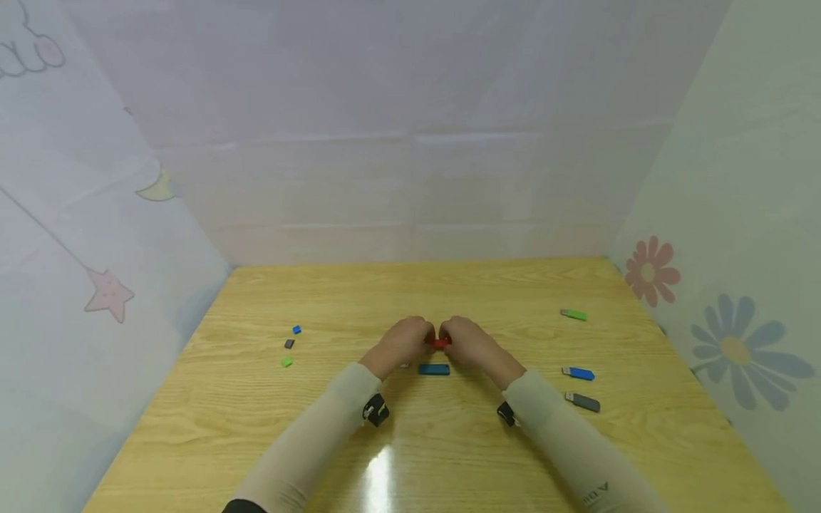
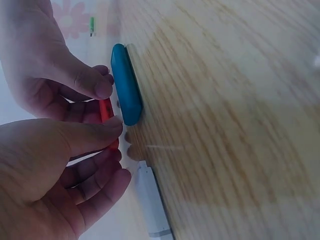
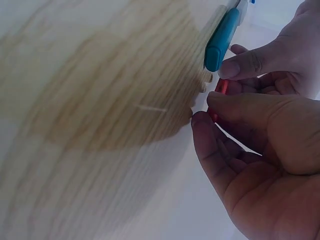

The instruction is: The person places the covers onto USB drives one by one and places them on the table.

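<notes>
Both hands meet over the middle of the table at a small red USB stick [image 1: 440, 343]. The left hand [image 1: 407, 340] pinches one end between thumb and fingers, and the right hand [image 1: 471, 342] pinches the other. Much of the red piece is hidden by the fingertips; whether it is capped I cannot tell. Just on the near side of the hands lies a teal USB stick [image 1: 434, 369], untouched. In the left wrist view a slim white-grey piece [image 2: 154, 202] lies beside the teal one, near the left fingers.
To the left lie three small caps: blue [image 1: 296, 329], dark grey [image 1: 289, 343] and green [image 1: 286, 362]. On the right are three uncapped USB sticks: green [image 1: 574, 315], blue [image 1: 579, 373] and grey [image 1: 582, 402]. Patterned sheets [image 1: 410, 178] surround the wooden table [image 1: 308, 427].
</notes>
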`<state>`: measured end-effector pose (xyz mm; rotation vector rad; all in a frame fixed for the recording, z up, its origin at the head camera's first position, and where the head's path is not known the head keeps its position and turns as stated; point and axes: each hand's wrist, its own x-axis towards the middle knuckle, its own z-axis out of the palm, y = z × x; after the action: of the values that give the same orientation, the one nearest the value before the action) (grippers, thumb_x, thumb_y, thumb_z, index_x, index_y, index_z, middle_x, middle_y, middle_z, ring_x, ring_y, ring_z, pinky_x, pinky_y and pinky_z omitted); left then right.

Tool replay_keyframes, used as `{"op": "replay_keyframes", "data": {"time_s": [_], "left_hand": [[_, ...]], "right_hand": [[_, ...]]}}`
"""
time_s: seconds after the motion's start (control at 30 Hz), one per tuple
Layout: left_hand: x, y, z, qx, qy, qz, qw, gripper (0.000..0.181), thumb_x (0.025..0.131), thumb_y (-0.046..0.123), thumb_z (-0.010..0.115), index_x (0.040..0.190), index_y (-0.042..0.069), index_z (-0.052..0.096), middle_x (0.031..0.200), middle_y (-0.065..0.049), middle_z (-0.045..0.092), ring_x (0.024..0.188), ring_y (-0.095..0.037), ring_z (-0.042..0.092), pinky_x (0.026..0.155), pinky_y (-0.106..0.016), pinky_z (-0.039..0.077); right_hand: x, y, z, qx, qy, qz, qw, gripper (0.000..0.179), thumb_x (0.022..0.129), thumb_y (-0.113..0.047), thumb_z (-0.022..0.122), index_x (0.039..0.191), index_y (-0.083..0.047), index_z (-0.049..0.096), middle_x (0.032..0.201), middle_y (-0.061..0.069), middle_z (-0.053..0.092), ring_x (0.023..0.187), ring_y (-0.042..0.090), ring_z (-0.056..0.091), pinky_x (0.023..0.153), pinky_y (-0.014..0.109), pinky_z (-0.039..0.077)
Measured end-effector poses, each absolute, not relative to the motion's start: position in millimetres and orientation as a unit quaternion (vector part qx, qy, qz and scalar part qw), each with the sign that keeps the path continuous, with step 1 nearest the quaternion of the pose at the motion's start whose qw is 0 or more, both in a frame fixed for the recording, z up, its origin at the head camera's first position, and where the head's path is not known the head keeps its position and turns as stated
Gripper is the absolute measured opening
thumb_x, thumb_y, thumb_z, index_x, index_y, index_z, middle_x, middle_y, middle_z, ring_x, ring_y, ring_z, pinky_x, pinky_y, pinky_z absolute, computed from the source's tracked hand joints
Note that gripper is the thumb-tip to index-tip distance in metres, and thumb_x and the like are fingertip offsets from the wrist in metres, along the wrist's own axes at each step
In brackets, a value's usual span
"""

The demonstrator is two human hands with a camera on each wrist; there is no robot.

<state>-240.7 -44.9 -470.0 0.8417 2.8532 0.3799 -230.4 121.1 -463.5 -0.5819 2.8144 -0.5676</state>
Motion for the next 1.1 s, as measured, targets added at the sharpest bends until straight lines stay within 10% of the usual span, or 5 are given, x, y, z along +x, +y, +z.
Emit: {"op": "replay_keyframes", "data": {"time_s": [0.77, 1.1], "left_hand": [[-243, -39, -473, 0.278, 0.949, 0.114, 0.093, 0.019, 0.097, 0.03, 0.071, 0.108, 0.015, 0.077, 0.097, 0.004, 0.067, 0.08, -0.01, 0.06, 0.074, -0.026, 0.054], [-240, -54, -471, 0.246, 0.961, 0.099, 0.072, 0.036, 0.101, 0.038, 0.062, 0.127, 0.014, 0.071, 0.126, -0.003, 0.068, 0.116, -0.026, 0.062, 0.092, -0.041, 0.056]], "right_hand": [[-227, 132, -465, -0.169, 0.959, -0.198, 0.117, 0.014, 0.092, -0.003, 0.07, 0.106, -0.002, 0.07, 0.096, 0.01, 0.065, 0.083, 0.022, 0.057, 0.079, 0.038, 0.052], [-218, 154, -451, -0.125, 0.964, -0.205, 0.115, 0.033, 0.099, -0.018, 0.058, 0.128, -0.003, 0.065, 0.128, 0.016, 0.063, 0.118, 0.035, 0.061, 0.098, 0.052, 0.051]]}}
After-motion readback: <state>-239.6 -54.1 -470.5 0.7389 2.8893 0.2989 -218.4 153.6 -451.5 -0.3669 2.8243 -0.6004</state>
